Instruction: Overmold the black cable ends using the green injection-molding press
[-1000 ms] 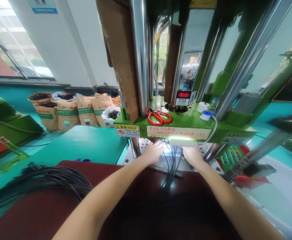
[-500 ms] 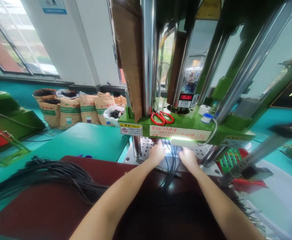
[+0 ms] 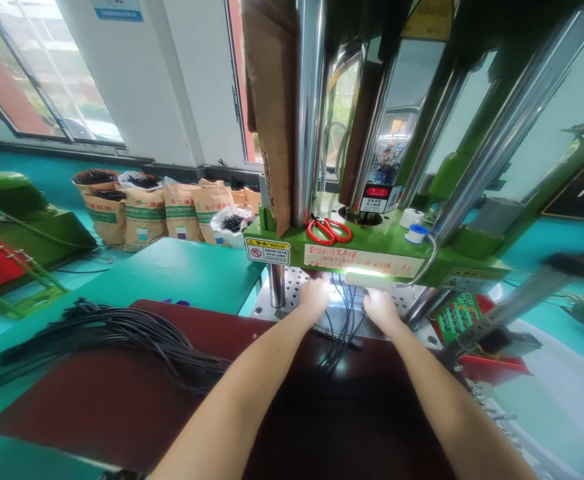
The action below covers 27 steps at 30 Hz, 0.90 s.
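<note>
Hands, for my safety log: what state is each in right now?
Left hand: left of the thin black cables; open or closed cannot be told.
Right hand: right of those cables; its grip cannot be told.

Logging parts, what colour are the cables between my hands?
The cables are black, best seen in the head view.

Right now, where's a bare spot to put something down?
The green table looks bare between the sacks and the dark red board. That board has room this side of the big cable bundle, beside the left forearm. It's crowded under the press, where more cables run between the left hand and right hand.
</note>
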### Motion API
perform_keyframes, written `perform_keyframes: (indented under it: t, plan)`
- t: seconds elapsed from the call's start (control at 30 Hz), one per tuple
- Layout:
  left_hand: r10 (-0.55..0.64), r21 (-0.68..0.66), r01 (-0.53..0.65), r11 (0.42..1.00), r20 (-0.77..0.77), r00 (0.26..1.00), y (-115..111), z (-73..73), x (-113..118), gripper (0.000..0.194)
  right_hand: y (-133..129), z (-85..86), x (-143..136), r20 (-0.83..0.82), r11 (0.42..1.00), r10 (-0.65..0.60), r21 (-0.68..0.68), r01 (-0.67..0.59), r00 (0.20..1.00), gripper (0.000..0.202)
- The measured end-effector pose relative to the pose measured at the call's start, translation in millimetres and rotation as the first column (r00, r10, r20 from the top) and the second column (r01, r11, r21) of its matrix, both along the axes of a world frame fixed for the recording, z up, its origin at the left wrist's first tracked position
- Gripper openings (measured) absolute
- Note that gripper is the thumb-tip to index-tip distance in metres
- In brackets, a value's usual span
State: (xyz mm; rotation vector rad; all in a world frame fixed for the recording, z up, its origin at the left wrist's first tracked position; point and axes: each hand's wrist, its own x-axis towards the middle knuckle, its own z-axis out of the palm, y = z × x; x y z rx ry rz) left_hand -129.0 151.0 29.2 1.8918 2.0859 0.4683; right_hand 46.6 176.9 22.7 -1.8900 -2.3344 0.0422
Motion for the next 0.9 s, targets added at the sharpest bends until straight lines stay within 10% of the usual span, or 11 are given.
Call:
perform_keyframes:
  t: [0.9]
  plan:
    - [0.062, 0.300, -0.015, 0.954, -0.146, 0.987, 1, -9.1, 28, 0.025, -2, 4.9, -28, 0.081, 0.991, 0.070, 0.112, -0.079, 0.994, 0.032]
